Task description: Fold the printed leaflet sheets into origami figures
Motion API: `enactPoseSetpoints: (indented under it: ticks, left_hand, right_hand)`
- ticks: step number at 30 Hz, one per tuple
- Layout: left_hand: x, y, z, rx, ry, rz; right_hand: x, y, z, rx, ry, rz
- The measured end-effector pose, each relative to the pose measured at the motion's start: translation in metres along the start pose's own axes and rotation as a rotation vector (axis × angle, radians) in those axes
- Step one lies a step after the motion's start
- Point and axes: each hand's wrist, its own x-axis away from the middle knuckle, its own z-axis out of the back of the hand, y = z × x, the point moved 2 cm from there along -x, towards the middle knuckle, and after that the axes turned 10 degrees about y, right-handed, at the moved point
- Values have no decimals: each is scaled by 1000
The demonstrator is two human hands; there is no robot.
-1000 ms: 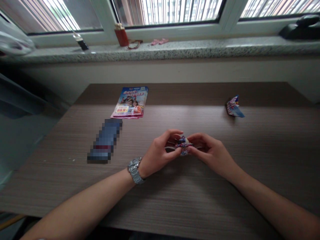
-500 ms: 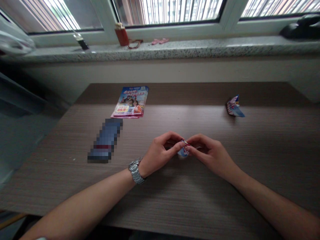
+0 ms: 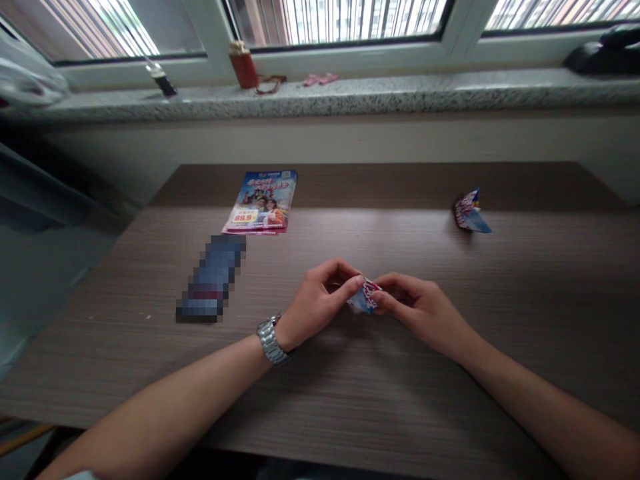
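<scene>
Between my two hands is a small piece of folded printed paper, blue and white with red lettering, just above the table. My left hand, with a metal watch on its wrist, pinches the paper's upper left edge between thumb and fingers. On the other side my right hand grips the right edge, thumb in front. Both hands cover part of the paper. A second folded paper with similar print stands on the table farther back on the right.
A stack of printed flyers lies at the back left, with a pixelated dark blue flat object in front of it. The stone windowsill holds a red-brown container, pink items and a small dark bottle.
My hands have shifted slightly on the folded paper, and my left thumb has drawn back to the upper left. More of the paper's printed face now shows.
</scene>
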Motion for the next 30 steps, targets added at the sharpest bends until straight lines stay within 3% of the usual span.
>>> enactPoseSetpoints:
  ticks: [6, 15, 20, 24, 30]
  left_hand:
    - [0, 2, 0, -8, -11, -3]
    - [2, 6, 0, -60, -46, -14]
    - [0, 4, -1, -40, -20, 7]
    - [-2, 2, 0, -4, 13, 26]
    - [-1, 4, -1, -45, -20, 7]
  right_hand:
    - [1, 2, 2, 39, 10, 1]
    - [1, -7, 9, 280, 11, 131]
    - [-1, -3, 9, 220, 71, 59]
    - [-2, 2, 5, 76, 29, 8]
    - [-3, 3, 5, 229, 51, 91]
